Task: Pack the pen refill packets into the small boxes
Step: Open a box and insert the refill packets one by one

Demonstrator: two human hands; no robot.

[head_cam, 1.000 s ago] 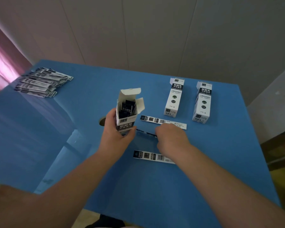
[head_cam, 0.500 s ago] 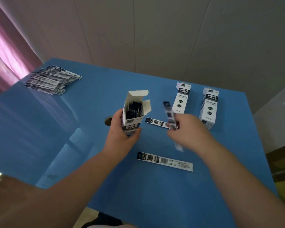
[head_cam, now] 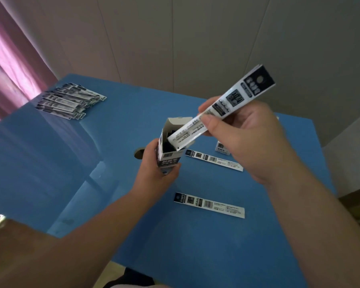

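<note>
Two flat, glossy refill packets lie on the smooth blue table (head_cam: pixel 112 163): the nearer packet (head_cam: pixel 209 204), the farther packet (head_cam: pixel 214 160). Left hand (head_cam: pixel 156 171) grips the upright cardboard box (head_cam: pixel 168 151), flap open. Right hand (head_cam: pixel 243 138) pinches the held packet (head_cam: pixel 220 107), its lower end seemingly inside. A fanned packet pile (head_cam: pixel 70 100) lies far left.

A plain indoor room, maybe a small packing station: a blue bench (head_cam: pixel 195 246) against a panelled grey wall (head_cam: pixel 195 38), a pink curtain (head_cam: pixel 10 59), stacked refill packets (head_cam: pixel 69 100).
</note>
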